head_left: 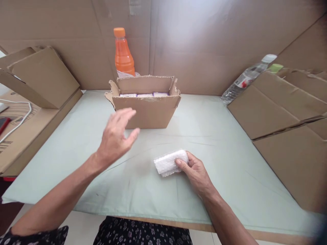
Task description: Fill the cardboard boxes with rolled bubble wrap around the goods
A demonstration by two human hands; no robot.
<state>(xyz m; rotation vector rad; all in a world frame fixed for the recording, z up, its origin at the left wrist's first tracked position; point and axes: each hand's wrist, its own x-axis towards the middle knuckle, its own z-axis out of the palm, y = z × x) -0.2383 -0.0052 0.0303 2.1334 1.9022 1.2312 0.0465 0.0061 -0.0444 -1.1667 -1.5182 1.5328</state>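
bubble-wrapped packet (170, 162) lies on the pale green cloth (217, 143), pinched at its 3 o'clock end by my right hand (195, 172). my left hand (116, 137) hovers spread, holding nothing, at the packet's 10 o'clock, before the cardboard box (145, 109).

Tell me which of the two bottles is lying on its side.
The clear plastic bottle with the white cap, at the right, leans tilted against the brown cardboard sheet. The orange bottle with the orange cap stands upright behind the open cardboard box.
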